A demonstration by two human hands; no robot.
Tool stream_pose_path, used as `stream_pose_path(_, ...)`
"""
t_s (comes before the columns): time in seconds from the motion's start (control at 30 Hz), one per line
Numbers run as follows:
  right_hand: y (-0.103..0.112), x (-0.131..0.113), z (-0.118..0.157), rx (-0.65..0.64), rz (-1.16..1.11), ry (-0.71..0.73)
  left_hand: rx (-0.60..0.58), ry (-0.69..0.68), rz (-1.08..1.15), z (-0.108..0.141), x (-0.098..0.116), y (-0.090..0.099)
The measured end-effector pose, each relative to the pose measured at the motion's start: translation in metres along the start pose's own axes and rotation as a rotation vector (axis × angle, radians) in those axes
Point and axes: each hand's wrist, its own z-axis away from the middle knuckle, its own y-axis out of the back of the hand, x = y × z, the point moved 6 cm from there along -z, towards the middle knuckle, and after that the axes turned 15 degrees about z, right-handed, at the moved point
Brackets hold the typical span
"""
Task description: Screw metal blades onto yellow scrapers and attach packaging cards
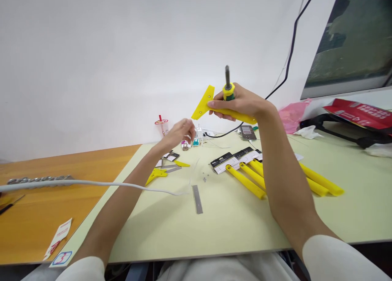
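One yellow scraper (203,103) and a green-and-yellow screwdriver (228,92), shaft up, fill my right hand (246,98), raised above the pale green counter (232,232). Just beside the scraper's lower tip, my left hand (180,132) curls its fingers; whether they pinch anything, I cannot tell. A stretch of counter separates a flat metal blade (197,199) from the near edge. Yellow handles (246,182) crowd the right; a white cable (92,183) crosses my left forearm (122,205).
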Motion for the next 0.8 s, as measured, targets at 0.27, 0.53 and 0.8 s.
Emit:
stream_pose_path(0.27, 0.006, -0.014, 0.007, 0.021, -0.126, -0.032, -1.028, 0.407, -0.435, 0.088, -0.082, -0.083)
stream_pose_path(0.53, 0.005, -0.021, 0.007, 0.034, -0.091, 0.014, -0.948, 0.42, -0.394, 0.092, -0.094, -0.065)
stream_pose_path(0.8, 0.005, -0.018, 0.006, 0.04, -0.116, 0.009, -0.803, 0.5, -0.185, 0.075, -0.067, -0.062)
